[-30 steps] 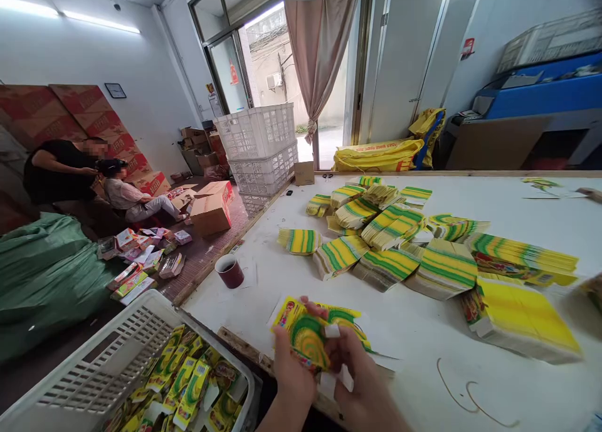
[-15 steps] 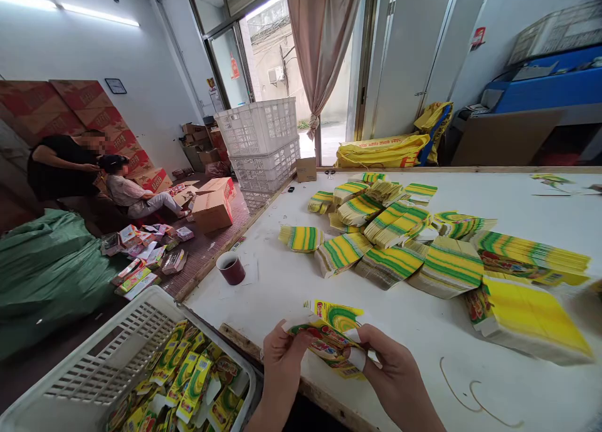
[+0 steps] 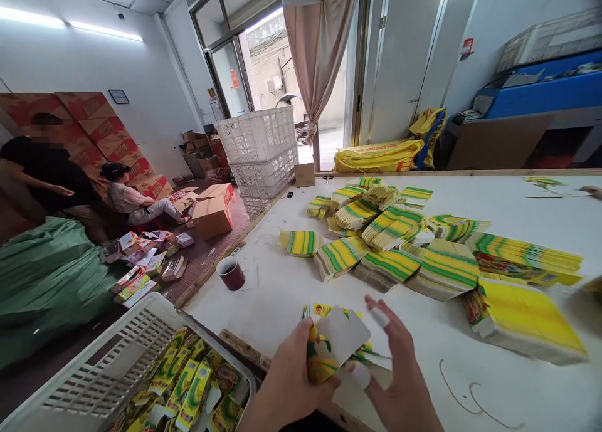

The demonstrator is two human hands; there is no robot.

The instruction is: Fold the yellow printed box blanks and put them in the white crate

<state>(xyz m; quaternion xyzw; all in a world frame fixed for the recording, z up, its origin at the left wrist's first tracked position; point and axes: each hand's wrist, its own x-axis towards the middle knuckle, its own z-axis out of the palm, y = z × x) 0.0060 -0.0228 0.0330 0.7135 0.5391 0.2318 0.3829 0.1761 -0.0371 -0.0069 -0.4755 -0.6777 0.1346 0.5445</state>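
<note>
My left hand (image 3: 286, 382) grips a small yellow and green carton (image 3: 329, 350) at the near edge of the white table (image 3: 517, 388); the carton's white flap stands up. My right hand (image 3: 399, 372) is beside it with fingers spread, white tape on two fingertips, touching the carton's lower right side. A flat printed sheet (image 3: 329, 311) lies on the table just behind the carton. Stacks of flat yellow-green cartons (image 3: 390, 256) cover the middle of the table.
A white crate (image 3: 94, 369) with folded cartons stands at lower left. A dark red cup (image 3: 230, 273) sits near the table's left edge. Two people (image 3: 122, 194) are on the floor at left among boxes. Stacked white crates (image 3: 261, 150) stand by the door.
The flat carton held in both hands has been folded up into a box shape with its white flap raised. My right hand's fingers have opened. The person in black at left has shifted.
</note>
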